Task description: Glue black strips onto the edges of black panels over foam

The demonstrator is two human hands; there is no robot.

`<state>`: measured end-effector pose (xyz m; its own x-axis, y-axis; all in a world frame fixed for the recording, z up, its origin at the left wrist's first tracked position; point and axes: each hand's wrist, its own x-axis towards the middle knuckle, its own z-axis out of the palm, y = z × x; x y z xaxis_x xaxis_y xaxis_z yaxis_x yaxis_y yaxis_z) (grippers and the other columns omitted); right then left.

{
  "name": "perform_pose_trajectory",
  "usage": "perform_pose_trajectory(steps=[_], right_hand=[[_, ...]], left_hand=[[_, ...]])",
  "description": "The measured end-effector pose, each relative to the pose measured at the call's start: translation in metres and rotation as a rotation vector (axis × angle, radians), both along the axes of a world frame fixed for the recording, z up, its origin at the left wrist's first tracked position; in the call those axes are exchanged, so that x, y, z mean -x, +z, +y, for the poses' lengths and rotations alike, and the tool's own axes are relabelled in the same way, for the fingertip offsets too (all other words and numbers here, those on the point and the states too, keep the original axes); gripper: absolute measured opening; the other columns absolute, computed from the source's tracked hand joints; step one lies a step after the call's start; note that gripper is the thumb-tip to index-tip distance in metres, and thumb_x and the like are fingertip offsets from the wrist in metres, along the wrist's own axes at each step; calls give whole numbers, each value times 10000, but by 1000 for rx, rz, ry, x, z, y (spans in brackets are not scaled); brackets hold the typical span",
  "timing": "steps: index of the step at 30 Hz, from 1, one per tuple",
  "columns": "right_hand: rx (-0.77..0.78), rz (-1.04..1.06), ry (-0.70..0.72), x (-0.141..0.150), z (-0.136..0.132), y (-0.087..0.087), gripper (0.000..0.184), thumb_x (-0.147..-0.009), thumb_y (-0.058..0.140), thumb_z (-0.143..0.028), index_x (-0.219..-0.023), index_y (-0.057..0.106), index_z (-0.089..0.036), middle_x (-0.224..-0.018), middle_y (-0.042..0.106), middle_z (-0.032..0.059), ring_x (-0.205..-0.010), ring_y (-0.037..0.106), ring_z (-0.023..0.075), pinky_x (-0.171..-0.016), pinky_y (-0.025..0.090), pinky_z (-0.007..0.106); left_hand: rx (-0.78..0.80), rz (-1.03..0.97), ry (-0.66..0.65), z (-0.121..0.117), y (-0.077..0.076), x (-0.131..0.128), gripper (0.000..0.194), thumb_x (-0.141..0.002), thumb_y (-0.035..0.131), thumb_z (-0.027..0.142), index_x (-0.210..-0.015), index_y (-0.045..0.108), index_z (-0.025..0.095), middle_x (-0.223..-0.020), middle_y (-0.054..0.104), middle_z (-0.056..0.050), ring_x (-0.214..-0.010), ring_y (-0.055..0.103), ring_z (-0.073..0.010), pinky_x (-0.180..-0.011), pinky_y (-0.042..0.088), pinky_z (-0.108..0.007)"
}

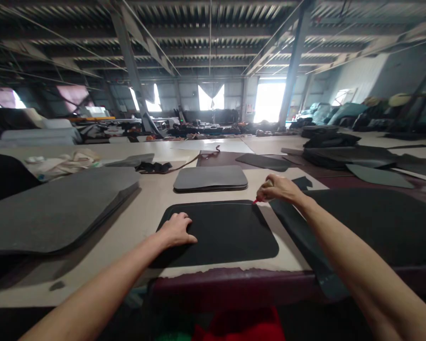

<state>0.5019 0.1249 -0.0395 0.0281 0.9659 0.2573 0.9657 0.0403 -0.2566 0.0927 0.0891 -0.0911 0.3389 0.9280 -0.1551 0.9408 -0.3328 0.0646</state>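
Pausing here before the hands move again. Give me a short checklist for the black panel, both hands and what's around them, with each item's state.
1. Panel steadied: ok. The left hand rests on the black panel with its fingers spread.
2. Tool held: ok. The right hand grips a red-tipped tool.
3. Tool positioned: ok. Its tip is at the panel's far right corner.
4. Tip pressing on the surface: cannot tell.
5. Gray stack away from the panel: ok. It lies just beyond the far edge, with a gap between.
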Motion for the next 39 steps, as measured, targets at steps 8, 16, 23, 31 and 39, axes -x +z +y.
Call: perform_pose_trajectory(steps=[8,16,23,31,39], right_hand=[[23,5,-15,-5,-14,2,462,-780,620,-553,-1105,636,-225,-966,705,81,-834,634,252,-654,418,291],[98,125,-1,-10,-64,11,416,-754,658,-496,-1078,638,-236,-931,713,55,-826,654,251,-666,461,300],[157,313,76,-7,-119,12,340,-746,687,-433,-1036,642,-261,-902,736,18,-801,682,240,-643,514,296],[171,325,57,-7,-166,4,440,-758,722,-517,-1111,616,-277,-946,726,19,-806,694,260,-630,537,330],[163,433,20,0,-187,0,480,-708,768,-572,-1090,630,-316,-990,751,37,-867,711,321,-711,577,415]], left_hand=[[104,181,-9,28,13,-7,1121,-481,748,800,-1364,573,133,-1355,535,-234,-1233,531,-416,-1037,467,-475],[77,202,-40,30,13,-6,1151,-466,705,863,-1354,580,142,-1304,559,-237,-1190,553,-418,-995,481,-471],[60,207,-52,34,11,-6,1177,-429,688,901,-1343,590,165,-1288,566,-227,-1158,567,-420,-955,497,-467],[59,210,-61,35,10,-5,1166,-442,659,928,-1337,587,184,-1291,567,-229,-1156,569,-417,-947,493,-461],[50,207,-61,31,13,-7,1165,-438,668,923,-1332,598,180,-1288,572,-222,-1144,578,-406,-946,493,-440]])
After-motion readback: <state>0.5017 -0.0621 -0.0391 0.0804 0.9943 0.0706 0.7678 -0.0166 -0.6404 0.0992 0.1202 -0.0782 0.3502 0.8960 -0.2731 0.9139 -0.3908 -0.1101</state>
